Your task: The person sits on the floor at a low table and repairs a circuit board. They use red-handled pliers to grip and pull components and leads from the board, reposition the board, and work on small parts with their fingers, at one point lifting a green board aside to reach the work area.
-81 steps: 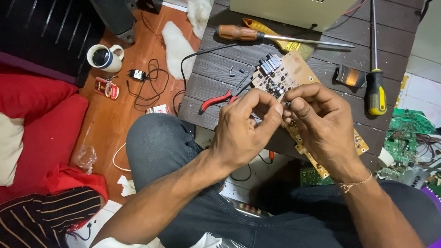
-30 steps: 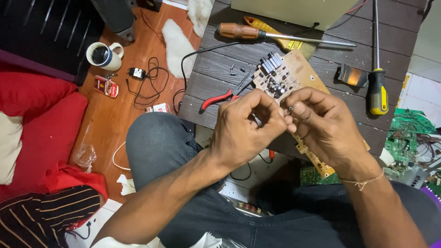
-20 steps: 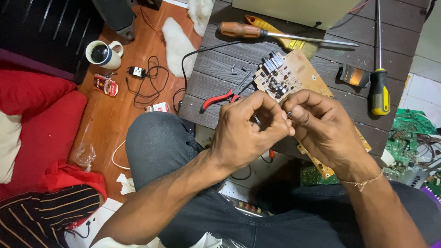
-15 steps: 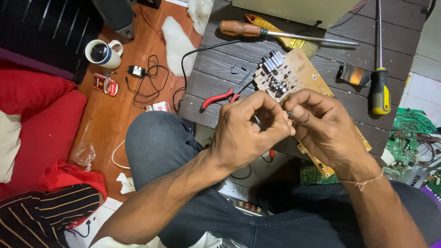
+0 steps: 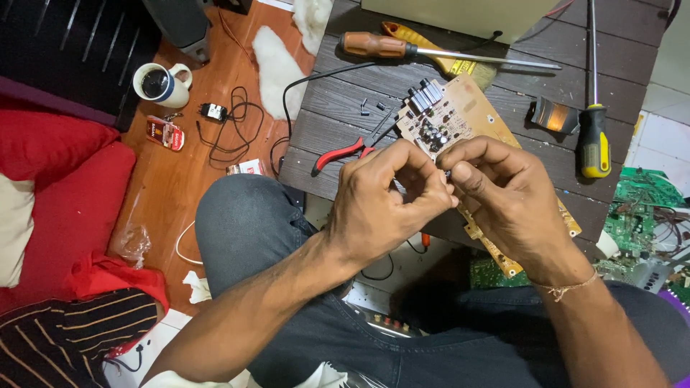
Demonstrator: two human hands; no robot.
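While both the left hand (image 5: 384, 197) and right hand (image 5: 503, 194) pinch a tiny part (image 5: 447, 173) over the circuit board (image 5: 445, 118), a mug (image 5: 159, 82) of dark drink stands on the floor

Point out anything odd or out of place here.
The circuit board juts past the near edge of the dark wooden table, partly unsupported under both hands. A full mug stands on the floor beside loose cables.

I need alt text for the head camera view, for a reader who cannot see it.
Two bare hands, left hand and right hand, meet fingertip to fingertip, pinching something tiny above a tan circuit board on a dark wooden table. Red-handled pliers and two screwdrivers lie nearby.
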